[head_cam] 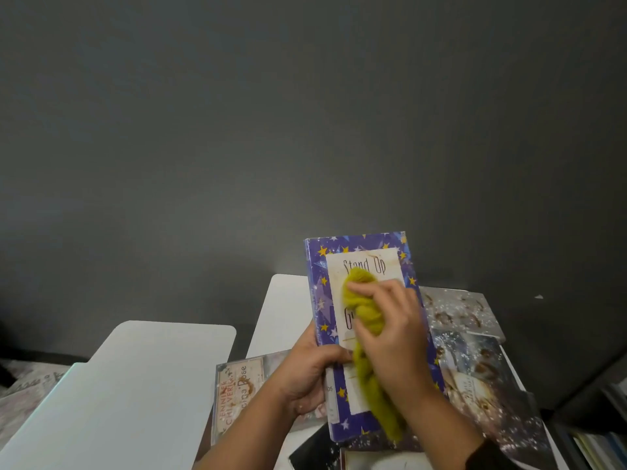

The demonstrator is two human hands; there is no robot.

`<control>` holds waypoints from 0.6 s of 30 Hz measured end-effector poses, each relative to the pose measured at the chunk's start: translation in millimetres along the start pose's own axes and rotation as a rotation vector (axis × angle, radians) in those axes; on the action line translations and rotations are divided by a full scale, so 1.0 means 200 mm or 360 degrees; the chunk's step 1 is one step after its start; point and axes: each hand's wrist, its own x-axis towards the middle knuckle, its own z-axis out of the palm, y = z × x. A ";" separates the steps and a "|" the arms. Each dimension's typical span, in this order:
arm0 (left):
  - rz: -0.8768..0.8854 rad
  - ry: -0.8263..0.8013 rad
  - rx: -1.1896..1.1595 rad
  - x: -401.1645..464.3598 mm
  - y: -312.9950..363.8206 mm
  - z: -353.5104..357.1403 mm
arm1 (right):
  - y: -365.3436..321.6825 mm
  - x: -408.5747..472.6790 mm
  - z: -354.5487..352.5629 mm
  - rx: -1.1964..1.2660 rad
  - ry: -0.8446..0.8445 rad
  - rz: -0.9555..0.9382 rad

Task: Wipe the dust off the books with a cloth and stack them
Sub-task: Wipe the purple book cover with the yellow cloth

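White table (281, 310) against dark grey wall (237, 130).

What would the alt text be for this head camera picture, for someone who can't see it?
A person's right hand rubs a yellow-green cloth over the cover of a blue star-patterned book, which the left hand grips by its edge. More books lie below on a white table before a dark wall.
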 end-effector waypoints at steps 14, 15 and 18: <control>0.0063 -0.0021 -0.0104 -0.02 -0.03 -0.01 | -0.11 -0.09 0.06 0.0006 -0.0152 -0.0130; 0.0037 -0.0030 -0.0092 -0.01 -0.03 -0.02 | -0.08 -0.06 0.05 0.0016 -0.0121 -0.0105; -0.0053 -0.0025 -0.0018 -0.03 -0.02 -0.03 | 0.06 0.05 -0.01 0.0043 0.0107 0.0160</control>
